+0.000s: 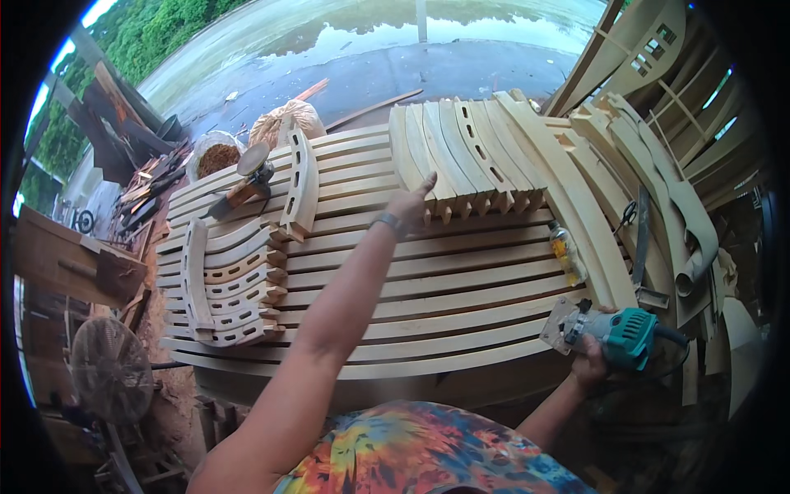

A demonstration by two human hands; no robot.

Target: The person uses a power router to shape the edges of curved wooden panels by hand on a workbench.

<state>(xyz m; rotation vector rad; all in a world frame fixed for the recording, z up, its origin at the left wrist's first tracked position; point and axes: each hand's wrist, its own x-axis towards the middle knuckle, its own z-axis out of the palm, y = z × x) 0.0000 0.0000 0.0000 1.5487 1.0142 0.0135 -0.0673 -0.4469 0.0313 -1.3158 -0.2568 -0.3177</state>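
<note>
My left hand (409,206) reaches out over the slatted bench, at the near left corner of a row of curved wooden slats (451,148). One stretched digit lies against the near ends of the slats; the other fingers are mostly hidden. One slat in this row has a line of dark slots. At the right front, my right hand (590,362) is wrapped round a teal trim router (627,336) with a clear base plate. The router is held on its side near the bench's front right corner, its base facing left.
Slotted curved pieces (234,288) are stacked at the left; another curved piece (301,185) lies beside an angle grinder (247,183). A yellow-labelled bottle (566,251) lies at right, near long curved boards (568,193) and scissors (628,214). A fan (113,370) stands left.
</note>
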